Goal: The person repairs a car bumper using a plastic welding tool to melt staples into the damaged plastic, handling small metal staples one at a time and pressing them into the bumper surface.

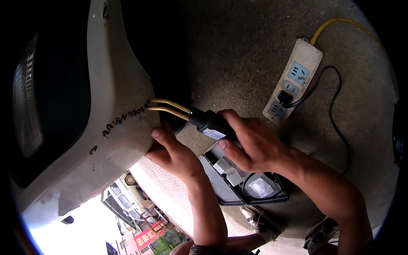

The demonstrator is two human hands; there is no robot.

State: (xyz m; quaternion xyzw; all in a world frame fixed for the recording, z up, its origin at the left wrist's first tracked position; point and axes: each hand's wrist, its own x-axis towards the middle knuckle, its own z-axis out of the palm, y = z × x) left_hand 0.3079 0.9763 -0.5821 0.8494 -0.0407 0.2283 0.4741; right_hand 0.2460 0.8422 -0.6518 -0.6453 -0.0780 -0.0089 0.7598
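Note:
A white car bumper (pixel 111 95) fills the left side, with a line of wavy metal staples (pixel 125 117) set along a crack in it. In my right hand (pixel 259 144) is a black hot stapler (pixel 214 124) with two brass-coloured prongs. The prong tips meet the bumper at the right end of the staple row, close to the edge. My left hand (pixel 176 155) pinches the bumper's edge just below the prongs, thumb on the near face; its fingers are partly hidden behind the edge.
A white power strip (pixel 292 80) lies on the concrete floor at the right, with a yellow cable (pixel 340 20) and a black plugged-in cord (pixel 335 112). Under my right wrist sits an opened case (pixel 225 193) holding small white boxes and a clear plastic bag (pixel 260 187). My shoes (pixel 261 221) are at the bottom.

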